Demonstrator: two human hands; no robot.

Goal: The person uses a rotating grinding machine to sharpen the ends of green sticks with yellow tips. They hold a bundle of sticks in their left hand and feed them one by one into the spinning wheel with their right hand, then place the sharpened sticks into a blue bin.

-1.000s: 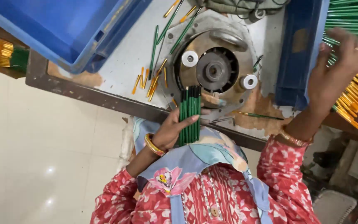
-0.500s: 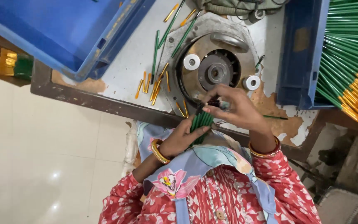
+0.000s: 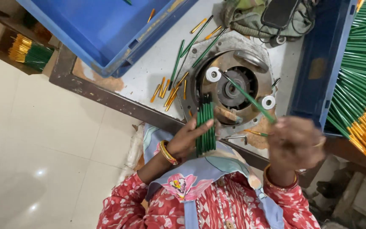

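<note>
My left hand [image 3: 186, 141] is closed around a bundle of thin green sticks [image 3: 205, 127], held upright at the near edge of the work table. My right hand [image 3: 295, 143], blurred by motion, grips a single green stick [image 3: 250, 99] by its near end. That stick slants up and left, its far tip reaching the round metal machine [image 3: 250, 63] near one of its two white rollers [image 3: 213, 74]. The other roller [image 3: 268, 102] lies just beside the stick.
A blue crate [image 3: 106, 25] sits at the far left of the table. Another blue crate [image 3: 318, 63] on the right holds many green sticks with yellow ends [image 3: 361, 93]. Loose yellow and green sticks [image 3: 166, 91] lie left of the machine. A cloth [image 3: 242, 15] lies behind it.
My right hand left the right crate, came to the bundle, and now holds one stick aimed at the machine. The bundle in my left hand has stayed in place.
</note>
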